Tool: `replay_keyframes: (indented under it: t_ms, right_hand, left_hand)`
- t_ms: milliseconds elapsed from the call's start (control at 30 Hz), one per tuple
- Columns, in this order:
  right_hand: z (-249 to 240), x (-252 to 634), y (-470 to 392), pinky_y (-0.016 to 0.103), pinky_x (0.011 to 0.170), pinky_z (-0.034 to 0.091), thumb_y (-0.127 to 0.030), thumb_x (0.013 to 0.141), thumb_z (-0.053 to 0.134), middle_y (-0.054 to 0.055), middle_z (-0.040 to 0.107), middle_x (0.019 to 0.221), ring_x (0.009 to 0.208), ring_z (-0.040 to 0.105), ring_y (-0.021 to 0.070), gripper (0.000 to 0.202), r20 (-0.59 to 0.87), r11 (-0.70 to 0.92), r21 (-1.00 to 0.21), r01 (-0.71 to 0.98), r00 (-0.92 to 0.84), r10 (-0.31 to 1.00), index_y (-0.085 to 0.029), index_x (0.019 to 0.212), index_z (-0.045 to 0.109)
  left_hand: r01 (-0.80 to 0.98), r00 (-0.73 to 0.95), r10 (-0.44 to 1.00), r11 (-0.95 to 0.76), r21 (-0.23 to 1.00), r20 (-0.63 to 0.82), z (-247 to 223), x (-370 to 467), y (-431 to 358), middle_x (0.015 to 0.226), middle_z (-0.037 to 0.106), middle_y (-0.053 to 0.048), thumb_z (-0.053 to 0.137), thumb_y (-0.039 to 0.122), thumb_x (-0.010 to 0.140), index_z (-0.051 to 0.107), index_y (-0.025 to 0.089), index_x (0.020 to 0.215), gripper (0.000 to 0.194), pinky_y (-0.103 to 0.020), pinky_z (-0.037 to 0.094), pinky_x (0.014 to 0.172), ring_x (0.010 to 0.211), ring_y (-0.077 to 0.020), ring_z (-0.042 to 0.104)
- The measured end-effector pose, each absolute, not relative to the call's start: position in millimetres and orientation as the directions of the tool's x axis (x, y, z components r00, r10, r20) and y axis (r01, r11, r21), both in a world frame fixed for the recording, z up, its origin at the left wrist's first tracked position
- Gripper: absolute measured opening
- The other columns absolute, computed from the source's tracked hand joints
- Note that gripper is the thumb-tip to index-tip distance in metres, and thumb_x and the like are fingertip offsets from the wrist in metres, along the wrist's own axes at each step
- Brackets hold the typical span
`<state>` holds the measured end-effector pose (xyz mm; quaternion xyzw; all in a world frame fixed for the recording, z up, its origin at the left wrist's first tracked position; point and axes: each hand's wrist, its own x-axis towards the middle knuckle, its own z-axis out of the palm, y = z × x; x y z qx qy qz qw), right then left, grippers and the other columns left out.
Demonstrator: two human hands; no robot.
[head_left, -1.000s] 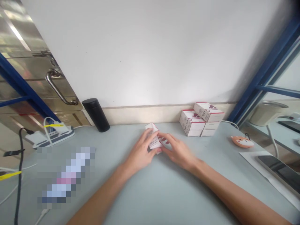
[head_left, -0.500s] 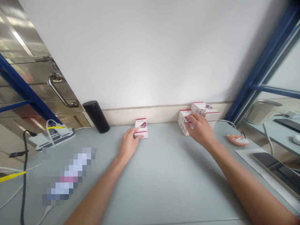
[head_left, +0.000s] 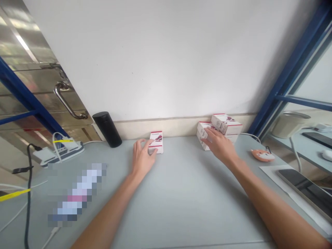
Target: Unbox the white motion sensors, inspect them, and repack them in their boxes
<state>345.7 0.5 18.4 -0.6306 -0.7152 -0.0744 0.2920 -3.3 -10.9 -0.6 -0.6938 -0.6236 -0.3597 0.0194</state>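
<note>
Small white-and-red box (head_left: 156, 142) set on the grey table (head_left: 178, 207) near the wall, touched by the half-curled left hand (head_left: 142, 157), stacked boxes (head_left: 228, 125) to the right, front one touched by the loosely spread right hand (head_left: 220, 144).

The grey worktop (head_left: 176, 207) bears a black flask (head_left: 107, 129) and power strip (head_left: 68, 152) at left, a pixelated slab (head_left: 80, 192) — perhaps a phone — a box (head_left: 156, 140), a box stack (head_left: 202, 135), an orange trinket (head_left: 263, 155) and white paper (head_left: 271, 173).
</note>
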Motion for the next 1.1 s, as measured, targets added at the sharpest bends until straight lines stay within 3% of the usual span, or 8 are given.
replay_keyframes:
  t_ms: [100,200,300,433,533,667,900,1100]
  right_hand:
    - [24.8,339.0,-3.2,0.051,0.100,0.056,-0.043,0.102,0.055,0.013,0.061,0.153,0.129,0.065,0.0370,0.050,0.537,0.228,-0.451,0.863,0.058,0.842,-0.025,0.149,0.060]
    - [30.2,322.7,-9.2,0.052,0.101,0.057,-0.055,0.098,0.061,0.013,0.074,0.134,0.119,0.070,0.0351,0.057,0.485,0.277,-0.728,0.627,0.187,0.854,-0.021,0.145,0.065]
    - [31.2,298.4,-18.4,0.049,0.100,0.059,-0.064,0.097,0.060,0.014,0.078,0.124,0.113,0.073,0.0301,0.066,0.318,0.294,-0.936,0.192,0.105,0.942,-0.018,0.144,0.064]
    - [28.3,270.4,-35.3,0.046,0.099,0.060,-0.065,0.097,0.062,0.014,0.075,0.129,0.111,0.075,0.0270,0.059,0.172,0.126,-0.971,-0.202,-0.229,0.958,-0.021,0.136,0.064]
    - [26.9,262.7,-47.3,0.047,0.104,0.057,-0.061,0.099,0.063,0.013,0.074,0.130,0.117,0.072,0.0264,0.054,0.180,0.155,-0.983,-0.100,-0.335,0.925,-0.024,0.138,0.061]
    - [28.4,262.0,-58.9,0.050,0.113,0.051,-0.055,0.102,0.061,0.014,0.065,0.143,0.132,0.062,0.0274,0.056,0.403,0.458,-0.878,0.136,-0.303,0.863,-0.027,0.149,0.051]
    - [38.5,262.9,-67.6,0.039,0.093,0.057,-0.038,0.105,0.059,0.010,0.071,0.125,0.108,0.070,0.0237,0.032,0.632,0.744,-0.551,0.378,-0.393,0.668,-0.027,0.135,0.063]
    - [50.7,268.9,-72.2,0.032,0.076,0.053,-0.043,0.109,0.049,0.005,0.074,0.094,0.082,0.067,0.0188,0.032,0.620,0.680,-0.662,0.315,-0.280,0.733,-0.023,0.102,0.073]
  left_hand:
    - [0.805,0.021,0.770,-0.391,0.446,0.638,1.0,5.9,-18.0,0.132,0.056,-0.012,0.062,0.031,0.097,0.072,0.027,0.120,0.025,-0.051,0.047,0.112,0.128,-0.0320,0.054]
    - [0.557,0.036,0.800,-0.513,0.653,0.598,-1.2,17.5,-25.4,0.121,0.063,-0.009,0.062,0.037,0.099,0.070,0.026,0.113,0.020,-0.044,0.055,0.104,0.113,-0.0249,0.066]
    - [0.146,0.092,0.955,-0.293,0.945,0.282,-4.1,29.1,-31.9,0.118,0.070,-0.009,0.064,0.051,0.099,0.059,0.027,0.132,0.041,-0.044,0.061,0.095,0.098,-0.0218,0.075]
    - [-0.194,0.274,0.958,-0.030,0.981,0.083,1.3,38.0,-38.0,0.140,0.066,-0.018,0.052,0.062,0.103,0.049,0.026,0.146,0.056,-0.047,0.061,0.101,0.118,-0.0277,0.074]
    - [-0.143,0.172,0.970,-0.149,0.978,0.173,9.2,38.1,-42.3,0.144,0.065,-0.016,0.063,0.058,0.099,0.050,0.026,0.146,0.058,-0.044,0.061,0.101,0.127,-0.0294,0.069]
    - [0.120,0.082,0.938,-0.344,0.931,0.336,10.8,38.8,-53.8,0.140,0.068,-0.010,0.087,0.045,0.083,0.052,0.031,0.145,0.073,-0.044,0.062,0.100,0.125,-0.0305,0.069]
    - [0.258,0.165,0.888,-0.458,0.851,0.429,-0.2,45.0,-71.5,0.137,0.069,-0.008,0.087,0.038,0.084,0.050,0.036,0.150,0.076,-0.038,0.068,0.085,0.111,-0.0285,0.076]
    - [0.356,0.275,0.684,-0.725,0.589,0.676,-2.9,48.6,-72.1,0.128,0.068,-0.010,0.085,0.039,0.085,0.034,0.035,0.158,0.090,-0.043,0.067,0.089,0.110,-0.0290,0.074]
